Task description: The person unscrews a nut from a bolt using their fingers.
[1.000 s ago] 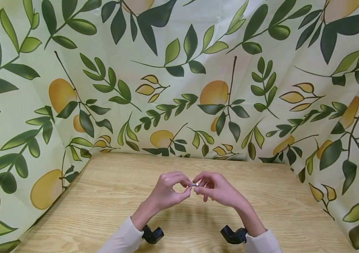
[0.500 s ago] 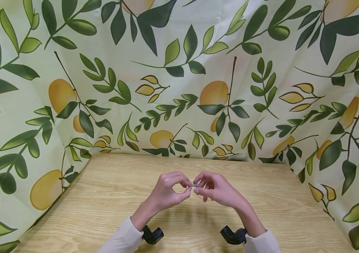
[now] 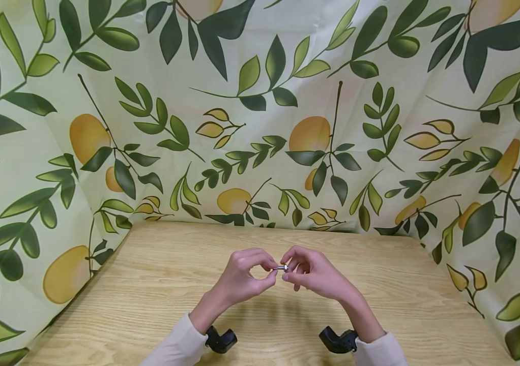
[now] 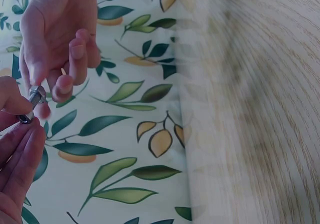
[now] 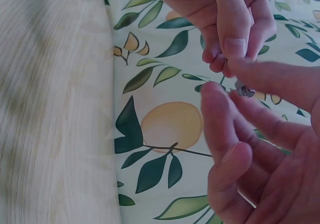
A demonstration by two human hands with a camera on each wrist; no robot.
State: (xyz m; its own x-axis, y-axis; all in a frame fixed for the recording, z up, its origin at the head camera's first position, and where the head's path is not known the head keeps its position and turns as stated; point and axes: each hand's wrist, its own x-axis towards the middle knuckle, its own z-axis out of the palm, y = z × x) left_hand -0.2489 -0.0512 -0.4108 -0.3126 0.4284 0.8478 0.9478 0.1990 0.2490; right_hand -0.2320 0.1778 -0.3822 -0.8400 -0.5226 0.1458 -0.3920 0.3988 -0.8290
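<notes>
A small silver bolt (image 3: pixel 280 268) lies level in the air between both hands, over the table. Its left end is pinched between the thumb and forefinger of my left hand (image 3: pixel 247 274); the fingertips hide that end. A wider, nut-like piece (image 5: pixel 245 90) sits near the bolt's right end. Around this piece hover the spread thumb and fingers of my right hand (image 3: pixel 313 273), with a gap showing between the tips. Whether one fingertip touches the metal is unclear. In the left wrist view the bolt (image 4: pixel 36 95) slants between the two hands.
A wood-grain table (image 3: pixel 186 254) spreads beneath the hands. Cloth (image 3: pixel 260 117) printed with leaves and oranges stands at its back and both sides. Black wrist-worn devices (image 3: pixel 221 339) hang below each forearm.
The right thumb and forefinger tips have parted slightly around the wide end of the bolt. My left hand keeps its pinch in the same place.
</notes>
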